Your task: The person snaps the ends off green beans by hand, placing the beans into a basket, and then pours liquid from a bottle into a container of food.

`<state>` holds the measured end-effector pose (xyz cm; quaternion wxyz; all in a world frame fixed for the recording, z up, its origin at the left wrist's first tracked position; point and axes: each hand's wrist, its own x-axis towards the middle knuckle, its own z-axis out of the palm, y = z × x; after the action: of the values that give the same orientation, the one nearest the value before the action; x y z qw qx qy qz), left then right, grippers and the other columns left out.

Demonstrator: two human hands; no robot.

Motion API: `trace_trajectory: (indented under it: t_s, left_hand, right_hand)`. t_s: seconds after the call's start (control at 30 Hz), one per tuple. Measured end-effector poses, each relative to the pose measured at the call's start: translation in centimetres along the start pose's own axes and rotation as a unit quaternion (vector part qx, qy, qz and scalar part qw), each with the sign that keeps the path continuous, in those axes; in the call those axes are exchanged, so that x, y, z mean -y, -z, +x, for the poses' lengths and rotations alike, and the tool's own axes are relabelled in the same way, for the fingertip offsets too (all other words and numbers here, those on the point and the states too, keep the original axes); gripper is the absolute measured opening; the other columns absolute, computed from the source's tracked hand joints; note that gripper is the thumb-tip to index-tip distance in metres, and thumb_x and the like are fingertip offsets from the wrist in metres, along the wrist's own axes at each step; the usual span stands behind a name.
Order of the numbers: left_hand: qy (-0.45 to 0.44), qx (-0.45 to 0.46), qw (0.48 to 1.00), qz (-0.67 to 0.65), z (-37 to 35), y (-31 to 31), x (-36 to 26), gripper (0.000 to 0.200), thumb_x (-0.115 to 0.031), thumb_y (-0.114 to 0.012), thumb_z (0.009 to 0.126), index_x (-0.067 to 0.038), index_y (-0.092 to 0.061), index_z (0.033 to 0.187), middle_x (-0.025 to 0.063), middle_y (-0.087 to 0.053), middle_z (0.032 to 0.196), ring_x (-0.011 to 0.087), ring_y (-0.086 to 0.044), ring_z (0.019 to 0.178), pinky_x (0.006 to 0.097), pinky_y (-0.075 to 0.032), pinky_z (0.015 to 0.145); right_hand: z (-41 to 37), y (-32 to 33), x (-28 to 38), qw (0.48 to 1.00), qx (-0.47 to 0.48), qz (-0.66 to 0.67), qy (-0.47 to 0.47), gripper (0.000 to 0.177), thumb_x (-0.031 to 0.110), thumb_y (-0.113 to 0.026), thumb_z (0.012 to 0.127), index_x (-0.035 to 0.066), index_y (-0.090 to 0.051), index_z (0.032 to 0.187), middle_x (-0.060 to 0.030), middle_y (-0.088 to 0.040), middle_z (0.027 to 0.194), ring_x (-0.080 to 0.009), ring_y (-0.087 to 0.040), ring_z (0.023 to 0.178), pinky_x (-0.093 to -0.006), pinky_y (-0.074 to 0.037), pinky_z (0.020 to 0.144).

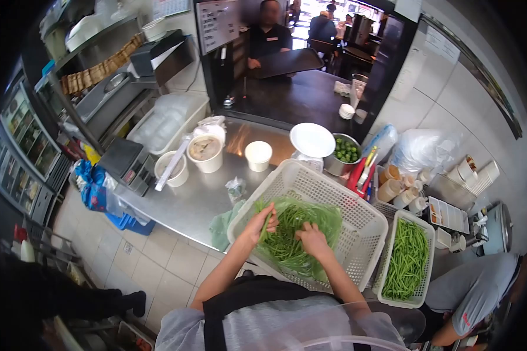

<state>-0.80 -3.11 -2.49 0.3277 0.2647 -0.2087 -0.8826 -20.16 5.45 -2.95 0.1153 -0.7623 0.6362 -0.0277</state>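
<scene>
Left fingers: pinched narrow on one bean, which stands clear of the heap. I judge it is lifted apart so it can be handled singly.
Left hand: over the near-left part of the basket.
Right fingers: curled down into the beans. The knuckles cover the tips, so I cannot tell whether they grip anything.
Right hand: mid-basket, just beside the left hand, resting on the heap.
Beans: a loose green tangle inside the basket, lying in a bag.
Bag: clear plastic spread open under the heap, probably to keep scraps from dropping through the slots.
Basket: white and slotted, sitting on the near edge of the counter. Its near rim is hidden by my arms and chest.
Small basket: just right of the basket. It holds beans laid straight, which I take to be a finished lot kept separate.
Behind the basket: a plate, a bowl of round green fruit and a cup.
Left of the basket: a green cloth, and farther off two tubs.
Co-worker: right of the basket, past the small one. Only a grey sleeve and shoulder show, cut off by the frame, with no hands in view.
Hard to make out: the small containers right of the bowl.
</scene>
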Motion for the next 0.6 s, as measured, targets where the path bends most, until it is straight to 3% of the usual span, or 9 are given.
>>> trace_trajectory:
  t_s: [0.07, 0.2, 0.33, 0.43, 0.57, 0.6]
  left_hand:
    - [0.0, -0.014, 1.0, -0.022, -0.2, -0.2, 0.0, 0.026, -0.036, -0.055, 0.088, -0.012, -0.048, 0.079, -0.003, -0.041, 0.057, 0.007, -0.035, 0.048, 0.0201, -0.027, 0.041]
    - [-0.001, -0.098, 0.995, 0.01, -0.4, -1.7, 0.1, 0.021, -0.033, -0.056, 0.088, -0.014, -0.049, 0.085, -0.003, -0.042, 0.062, 0.0059, -0.038, 0.049, 0.0196, -0.03, 0.041]
    - [-0.016, -0.035, 0.996, 0.075, -1.2, -2.7, -0.1, 0.017, -0.02, -0.061, 0.085, -0.011, -0.051, 0.095, -0.0034, -0.045, 0.065, 0.0056, -0.038, 0.048, 0.0196, -0.03, 0.043]
    - [-0.029, -0.003, 0.993, 0.117, -1.4, -2.4, -0.1, 0.017, -0.018, -0.061, 0.084, -0.01, -0.053, 0.097, -0.0044, -0.043, 0.063, 0.0039, -0.035, 0.046, 0.0188, -0.027, 0.042]
    - [-0.07, -0.033, 0.951, 0.3, -1.8, -3.0, -0.1, 0.017, -0.016, -0.062, 0.083, -0.008, -0.06, 0.098, -0.0039, -0.045, 0.06, 0.005, -0.04, 0.048, 0.0206, -0.032, 0.043]
    - [-0.129, -0.027, 0.923, 0.361, -1.7, -3.1, 0.0, 0.016, -0.016, -0.063, 0.082, -0.007, -0.061, 0.096, -0.0025, -0.049, 0.064, 0.007, -0.043, 0.051, 0.0223, -0.034, 0.046]
  right_hand:
    - [-0.3, 0.4, 0.3, 1.0, -0.021, 0.016, -0.003, 0.012, 0.006, -0.058, 0.068, 0.014, -0.061, 0.077, -0.0076, -0.047, 0.104, -0.0297, -0.047, 0.098, -0.041, -0.047, 0.076]
    - [-0.7, 0.7, 0.6, 1.0, -0.001, -0.002, 0.028, 0.009, 0.01, -0.058, 0.07, 0.014, -0.063, 0.077, -0.008, -0.048, 0.102, -0.0301, -0.048, 0.099, -0.0405, -0.047, 0.077]
    - [-0.1, 0.3, -0.8, 0.999, 0.017, 0.027, -0.019, 0.009, 0.012, -0.057, 0.072, 0.014, -0.064, 0.077, -0.0085, -0.051, 0.099, -0.0295, -0.05, 0.1, -0.0402, -0.047, 0.078]
    - [0.7, 0.1, -2.2, 0.995, -0.088, 0.028, -0.026, 0.007, 0.013, -0.056, 0.073, 0.011, -0.063, 0.076, -0.0085, -0.058, 0.079, -0.0292, -0.06, 0.075, -0.0408, -0.048, 0.061]
    - [0.5, 3.3, -0.4, 0.969, -0.21, 0.128, 0.001, 0.007, 0.01, -0.061, 0.075, 0.005, -0.064, 0.077, -0.0109, -0.062, 0.078, -0.0286, -0.06, 0.075, -0.0375, -0.048, 0.065]
    - [0.5, 3.4, -0.3, 0.961, -0.22, 0.163, 0.024, 0.007, 0.009, -0.061, 0.075, 0.004, -0.064, 0.078, -0.0115, -0.062, 0.079, -0.0288, -0.06, 0.075, -0.0369, -0.048, 0.065]
